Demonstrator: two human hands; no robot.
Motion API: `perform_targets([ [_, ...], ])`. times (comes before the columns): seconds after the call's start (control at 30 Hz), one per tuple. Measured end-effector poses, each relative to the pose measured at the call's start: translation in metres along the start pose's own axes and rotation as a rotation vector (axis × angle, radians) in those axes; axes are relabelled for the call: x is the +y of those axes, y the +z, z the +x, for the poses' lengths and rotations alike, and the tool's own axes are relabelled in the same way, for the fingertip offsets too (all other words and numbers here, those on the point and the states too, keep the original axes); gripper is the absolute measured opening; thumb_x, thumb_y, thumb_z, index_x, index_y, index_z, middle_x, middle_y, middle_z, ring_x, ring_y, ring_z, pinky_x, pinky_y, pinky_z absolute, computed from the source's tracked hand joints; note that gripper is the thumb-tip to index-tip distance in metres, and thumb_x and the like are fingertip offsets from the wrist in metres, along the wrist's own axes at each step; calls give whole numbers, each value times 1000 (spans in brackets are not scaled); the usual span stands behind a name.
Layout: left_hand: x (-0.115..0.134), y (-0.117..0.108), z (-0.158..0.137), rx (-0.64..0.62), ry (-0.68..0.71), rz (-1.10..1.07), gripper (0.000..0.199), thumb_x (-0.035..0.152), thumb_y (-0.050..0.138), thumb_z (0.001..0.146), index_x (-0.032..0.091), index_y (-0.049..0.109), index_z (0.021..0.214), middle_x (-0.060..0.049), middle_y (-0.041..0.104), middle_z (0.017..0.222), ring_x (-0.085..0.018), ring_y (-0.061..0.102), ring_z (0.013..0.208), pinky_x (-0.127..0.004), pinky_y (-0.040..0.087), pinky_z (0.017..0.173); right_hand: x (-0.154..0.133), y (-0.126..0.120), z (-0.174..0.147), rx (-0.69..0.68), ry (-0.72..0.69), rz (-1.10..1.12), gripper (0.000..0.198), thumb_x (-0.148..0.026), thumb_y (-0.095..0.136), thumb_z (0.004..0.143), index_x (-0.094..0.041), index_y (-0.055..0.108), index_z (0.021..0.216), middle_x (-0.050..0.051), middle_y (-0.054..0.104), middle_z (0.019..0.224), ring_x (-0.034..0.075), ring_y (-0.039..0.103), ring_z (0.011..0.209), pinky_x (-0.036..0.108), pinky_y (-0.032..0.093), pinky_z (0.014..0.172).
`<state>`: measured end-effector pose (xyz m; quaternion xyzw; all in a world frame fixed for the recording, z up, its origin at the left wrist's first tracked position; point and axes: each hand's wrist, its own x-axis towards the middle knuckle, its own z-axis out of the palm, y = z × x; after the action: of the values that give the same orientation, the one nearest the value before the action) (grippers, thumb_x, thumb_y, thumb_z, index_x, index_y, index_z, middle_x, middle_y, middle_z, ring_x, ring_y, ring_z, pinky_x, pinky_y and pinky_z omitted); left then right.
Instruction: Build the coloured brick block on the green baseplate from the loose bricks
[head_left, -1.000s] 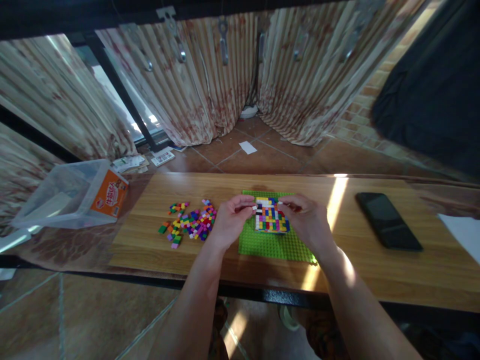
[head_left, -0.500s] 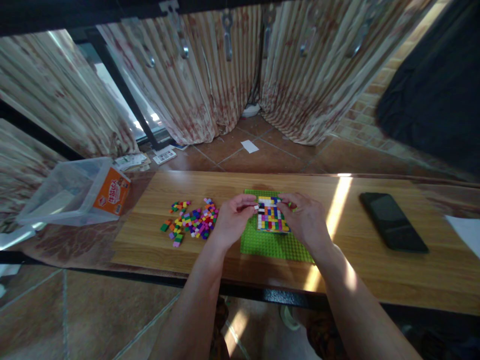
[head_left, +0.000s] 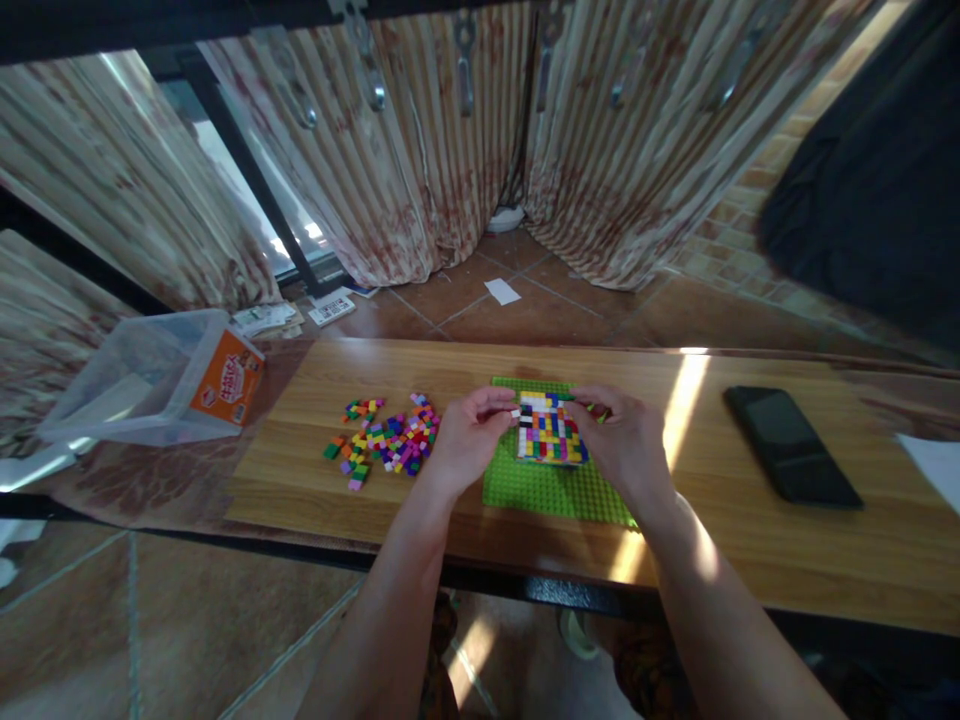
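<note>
Right hand easing slightly rightward; we're pinching white brick in left hand, curling right fingers by multicoloured block, can't tell how closed or holding what.

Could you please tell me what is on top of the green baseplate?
On the green baseplate stands a multicoloured brick build. The surface beneath it, and whatever the right hand covers, cannot be seen.

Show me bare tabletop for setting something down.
The table has bare wood between the right hand and the phone, and between the phone and the white paper. Crowded: the loose bricks beside the left hand, and the green baseplate under the brick build.
</note>
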<state>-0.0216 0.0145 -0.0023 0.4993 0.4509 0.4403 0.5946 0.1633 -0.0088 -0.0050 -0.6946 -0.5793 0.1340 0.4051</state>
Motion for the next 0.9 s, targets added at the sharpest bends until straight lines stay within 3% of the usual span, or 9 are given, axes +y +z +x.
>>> perform_targets([
  [0.17,0,0,0,6,2,10,23,6,65,72,15,68,94,-5,71,85,-15,65,83,-34,50,88,4,2,3,46,28,34,18,-32,65,75,-21,75,85,6,73,84,19,62,69,36,50,70],
  [0.27,-1,0,1,-1,6,23,23,6,65,73,14,68,94,-4,71,85,-15,66,84,-33,50,88,11,4,6,9,133,100,25,-36,68,72,-20,76,90,6,73,88,21,63,74,37,51,72],
  [0.5,-4,-1,2,-15,13,55,24,6,64,75,14,68,96,-5,72,89,-15,66,86,-34,50,91,23,17,10,-126,376,500,37,-37,73,65,-16,75,96,6,74,85,19,66,73,34,53,71],
  [0.9,-8,2,2,-52,9,110,23,8,62,76,14,67,98,-7,72,95,-15,67,86,-35,52,88,11,18,9,-99,402,601,34,-35,75,59,-14,75,86,5,74,75,16,65,64,31,53,65],
])
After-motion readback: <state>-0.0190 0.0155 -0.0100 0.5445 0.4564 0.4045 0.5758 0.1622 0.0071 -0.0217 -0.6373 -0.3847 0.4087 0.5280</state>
